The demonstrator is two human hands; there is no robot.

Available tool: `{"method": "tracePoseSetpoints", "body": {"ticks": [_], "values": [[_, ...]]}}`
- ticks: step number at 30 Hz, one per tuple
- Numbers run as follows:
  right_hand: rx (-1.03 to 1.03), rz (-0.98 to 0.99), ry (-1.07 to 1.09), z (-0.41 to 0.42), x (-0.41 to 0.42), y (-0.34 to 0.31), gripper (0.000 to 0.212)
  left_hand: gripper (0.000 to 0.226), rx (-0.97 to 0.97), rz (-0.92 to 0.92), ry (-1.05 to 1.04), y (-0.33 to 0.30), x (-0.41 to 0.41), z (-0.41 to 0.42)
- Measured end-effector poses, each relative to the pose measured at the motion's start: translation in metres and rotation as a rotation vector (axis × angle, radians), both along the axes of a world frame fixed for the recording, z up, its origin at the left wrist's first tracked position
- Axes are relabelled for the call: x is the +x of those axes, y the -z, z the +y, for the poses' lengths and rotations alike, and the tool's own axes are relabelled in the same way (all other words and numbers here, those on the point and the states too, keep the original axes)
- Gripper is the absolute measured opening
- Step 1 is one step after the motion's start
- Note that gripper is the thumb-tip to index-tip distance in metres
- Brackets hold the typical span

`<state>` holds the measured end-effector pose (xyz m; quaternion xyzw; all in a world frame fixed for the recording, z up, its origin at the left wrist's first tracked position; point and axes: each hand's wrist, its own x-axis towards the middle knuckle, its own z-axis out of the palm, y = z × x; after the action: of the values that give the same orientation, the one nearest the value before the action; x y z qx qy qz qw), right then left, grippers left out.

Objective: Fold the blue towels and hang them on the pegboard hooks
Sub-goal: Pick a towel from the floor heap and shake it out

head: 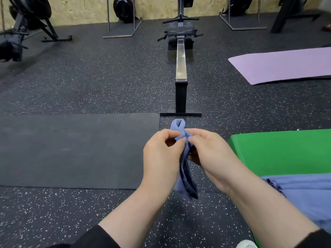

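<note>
The left hand (162, 151) and the right hand (208, 149) meet in mid-air at the centre of the view, both pinching the same small blue terry-cloth towel (186, 176). The left thumb and curled fingers nip the cloth near its top; the right hand's fingers curl round it from the other side, knuckles almost touching the left's. Above the fingers a rounded loop of the towel stands up, and below them the rest hangs down in narrow doubled layers between the two wrists, clear of the floor. Both forearms are bare, with black sleeves at the lower edge.

Just to the right of the right forearm lies a second, larger blue cloth with a fringed edge (304, 196), spread over the near end of a bright green padded bench (279, 151). To the left of the hands a dark grey rubber exercise mat (77, 151) lies flat on the black speckled rubber floor (89, 81). Straight ahead, beyond the towel's loop, stands a black rowing machine with a long steel rail (180, 68), its foot bar nearest. Farther right a lilac yoga mat (283, 65) lies on the floor. More black exercise machines stand along the chipboard wall (80, 9) at the back.
</note>
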<state>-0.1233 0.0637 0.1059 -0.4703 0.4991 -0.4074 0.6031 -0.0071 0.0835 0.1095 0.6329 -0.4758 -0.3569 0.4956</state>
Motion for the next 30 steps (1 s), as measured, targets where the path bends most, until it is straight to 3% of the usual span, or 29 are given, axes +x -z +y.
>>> {"method": "tracePoseSetpoints", "body": {"ticks": [6, 8, 12, 14, 16, 18, 21, 27, 30], "values": [[0.039, -0.136, 0.003, 0.002, -0.004, -0.005, 0.027, 0.026, -0.019, -0.156, 0.192, -0.004, -0.006, 0.008], [0.025, -0.070, 0.045, -0.002, -0.010, -0.003, 0.021, 0.029, 0.016, -0.143, 0.219, -0.008, -0.004, 0.008], [-0.061, 0.178, 0.017, -0.006, -0.019, -0.003, 0.039, 0.028, -0.023, -0.042, 0.121, -0.016, 0.017, -0.002], [-0.142, 0.346, -0.052, -0.004, -0.022, -0.007, 0.039, 0.025, -0.057, -0.255, 0.184, -0.019, 0.034, -0.011], [-0.184, 0.384, -0.107, -0.002, -0.023, -0.012, 0.038, 0.022, -0.102, -0.523, 0.345, -0.019, 0.050, -0.016], [-0.215, 0.405, -0.140, 0.000, -0.024, -0.017, 0.039, 0.016, -0.109, -0.665, 0.481, -0.014, 0.059, -0.016], [-0.246, 0.428, -0.165, 0.002, -0.027, -0.020, 0.039, 0.015, -0.048, -0.734, 0.565, -0.007, 0.064, -0.011], [-0.260, 0.370, -0.146, 0.002, -0.032, -0.021, 0.042, 0.020, -0.049, -0.696, 0.561, -0.006, 0.076, -0.006], [-0.251, 0.338, -0.136, 0.002, -0.033, -0.020, 0.040, 0.026, 0.060, -0.903, 0.549, -0.001, 0.081, -0.005]]}}
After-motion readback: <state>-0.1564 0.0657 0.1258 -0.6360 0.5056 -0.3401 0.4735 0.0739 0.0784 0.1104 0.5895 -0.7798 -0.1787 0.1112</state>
